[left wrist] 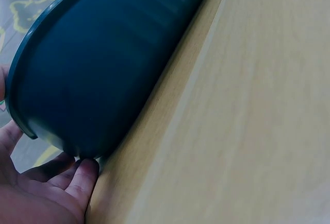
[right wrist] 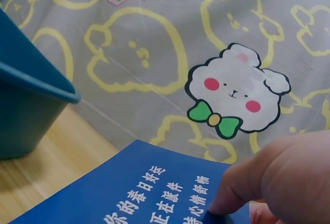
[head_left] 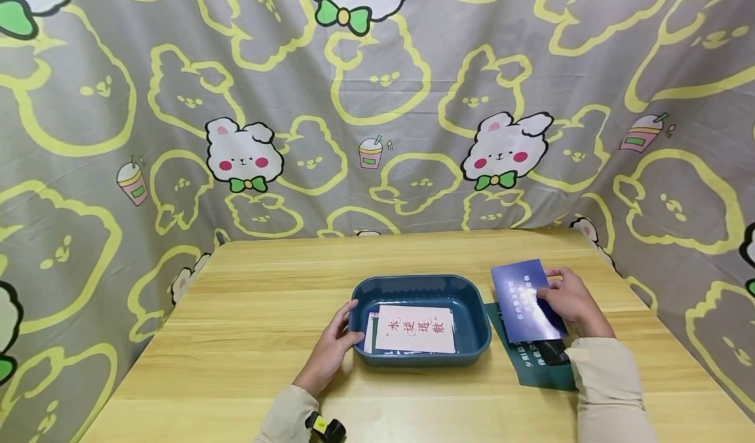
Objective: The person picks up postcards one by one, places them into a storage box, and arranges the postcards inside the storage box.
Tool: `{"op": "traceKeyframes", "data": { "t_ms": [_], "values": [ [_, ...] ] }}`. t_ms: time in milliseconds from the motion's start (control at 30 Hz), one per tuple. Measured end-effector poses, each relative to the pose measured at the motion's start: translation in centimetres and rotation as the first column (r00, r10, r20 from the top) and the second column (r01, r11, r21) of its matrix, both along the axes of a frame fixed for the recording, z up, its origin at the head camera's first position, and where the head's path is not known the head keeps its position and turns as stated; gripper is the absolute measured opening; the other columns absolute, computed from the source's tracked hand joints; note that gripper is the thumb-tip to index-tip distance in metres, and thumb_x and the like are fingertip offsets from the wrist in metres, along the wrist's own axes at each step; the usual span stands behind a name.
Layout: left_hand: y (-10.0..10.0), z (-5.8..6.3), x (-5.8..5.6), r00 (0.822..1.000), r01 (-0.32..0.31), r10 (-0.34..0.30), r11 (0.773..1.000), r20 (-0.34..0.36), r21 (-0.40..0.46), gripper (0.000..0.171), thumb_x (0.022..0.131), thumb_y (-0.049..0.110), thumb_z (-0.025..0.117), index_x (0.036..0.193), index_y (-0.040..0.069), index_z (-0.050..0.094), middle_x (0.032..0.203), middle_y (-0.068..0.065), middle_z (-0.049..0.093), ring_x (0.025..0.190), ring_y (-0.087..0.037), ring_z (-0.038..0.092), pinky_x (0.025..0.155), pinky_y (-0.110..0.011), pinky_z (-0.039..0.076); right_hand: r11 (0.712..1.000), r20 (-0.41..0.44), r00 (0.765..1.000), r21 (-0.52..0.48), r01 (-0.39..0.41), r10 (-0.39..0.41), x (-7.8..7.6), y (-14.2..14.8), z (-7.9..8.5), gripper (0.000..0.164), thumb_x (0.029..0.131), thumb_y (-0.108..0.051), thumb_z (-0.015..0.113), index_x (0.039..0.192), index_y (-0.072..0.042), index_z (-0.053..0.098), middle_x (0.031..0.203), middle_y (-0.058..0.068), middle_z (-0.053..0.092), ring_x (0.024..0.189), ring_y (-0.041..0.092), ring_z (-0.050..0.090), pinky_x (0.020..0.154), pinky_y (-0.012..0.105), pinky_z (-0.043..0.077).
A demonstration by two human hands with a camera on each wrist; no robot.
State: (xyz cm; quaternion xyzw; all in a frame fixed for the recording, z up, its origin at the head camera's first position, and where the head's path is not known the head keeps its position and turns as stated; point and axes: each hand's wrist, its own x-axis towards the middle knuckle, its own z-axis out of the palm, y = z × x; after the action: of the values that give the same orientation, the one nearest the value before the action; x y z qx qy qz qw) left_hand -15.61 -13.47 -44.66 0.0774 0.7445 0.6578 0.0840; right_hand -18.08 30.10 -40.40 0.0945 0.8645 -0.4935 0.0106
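Observation:
A teal plastic basin [head_left: 421,360] sits on the table, and my left hand [head_left: 331,350] grips its left end, thumb over the rim and fingers along the outside. The left wrist view shows fingertips against the basin's outer wall [left wrist: 87,80]. Inside lies a white card [head_left: 415,329] with red characters, on top of other cards. My right hand [head_left: 575,304] pinches a blue card [head_left: 519,302] printed with white characters, right of the basin. In the right wrist view the thumb [right wrist: 247,183] presses on its face. A dark green card [head_left: 533,374] lies partly hidden beneath it.
The wooden table [head_left: 248,338] runs back to a grey curtain [head_left: 283,89] with yellow outlines and rabbit faces, which also hangs on both sides. A black device with a yellow label [head_left: 320,423] is strapped to the left wrist.

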Motion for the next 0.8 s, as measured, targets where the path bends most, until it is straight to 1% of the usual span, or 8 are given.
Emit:
{"op": "traceKeyframes", "data": {
  "t_ms": [100,200,400,633,800],
  "values": [
    [0.0,0.0,0.0,1.0,-0.003,0.003,1.0,-0.004,0.002,0.059,0.093,0.008,0.053,0.146,0.022,0.032,0.152,-0.029,0.021,0.134,-0.048,0.025,0.108,-0.062,0.027,1.0,-0.017,1.0,0.011,0.024,-0.024,-0.1,-0.3,0.5,0.051,0.09,-0.007,0.052,0.131,0.009,0.028,0.106,0.026,0.057,0.075,0.024,0.057,0.058,0.033,0.051],
    [0.0,0.0,0.0,1.0,-0.002,0.002,1.0,-0.007,0.006,0.059,0.092,0.008,0.053,0.146,0.021,0.032,0.152,-0.029,0.021,0.135,-0.048,0.025,0.108,-0.062,0.027,0.999,-0.037,0.998,0.0,0.042,-0.042,-0.1,-0.6,0.7,0.052,0.089,-0.006,0.053,0.132,0.01,0.028,0.108,0.028,0.055,0.077,0.025,0.056,0.058,0.033,0.05],
    [0.0,-0.1,0.0,1.0,0.005,-0.004,1.0,-0.012,0.01,0.059,0.092,0.007,0.053,0.146,0.021,0.033,0.153,-0.029,0.019,0.135,-0.048,0.022,0.109,-0.062,0.025,0.997,-0.071,0.995,-0.032,0.069,-0.071,0.0,-1.0,1.0,0.052,0.089,-0.004,0.052,0.134,0.008,0.028,0.111,0.028,0.051,0.076,0.026,0.057,0.057,0.033,0.051],
    [-0.1,0.0,0.1,1.0,0.004,-0.004,1.0,-0.008,0.01,0.059,0.092,0.008,0.053,0.146,0.021,0.033,0.153,-0.029,0.019,0.136,-0.048,0.022,0.109,-0.062,0.025,0.996,-0.09,0.993,-0.052,0.072,-0.077,0.0,-1.5,1.5,0.054,0.089,-0.005,0.052,0.134,0.007,0.026,0.112,0.027,0.05,0.076,0.026,0.058,0.057,0.034,0.053],
    [0.0,0.0,0.1,1.0,0.005,-0.005,1.0,-0.005,0.011,0.059,0.093,0.008,0.053,0.146,0.022,0.033,0.152,-0.03,0.019,0.136,-0.048,0.022,0.109,-0.062,0.025,0.997,-0.109,0.992,-0.055,0.057,-0.063,-0.1,-2.1,2.3,0.051,0.091,-0.006,0.05,0.135,0.005,0.027,0.112,0.026,0.051,0.075,0.026,0.059,0.057,0.035,0.054]
  ]
}}
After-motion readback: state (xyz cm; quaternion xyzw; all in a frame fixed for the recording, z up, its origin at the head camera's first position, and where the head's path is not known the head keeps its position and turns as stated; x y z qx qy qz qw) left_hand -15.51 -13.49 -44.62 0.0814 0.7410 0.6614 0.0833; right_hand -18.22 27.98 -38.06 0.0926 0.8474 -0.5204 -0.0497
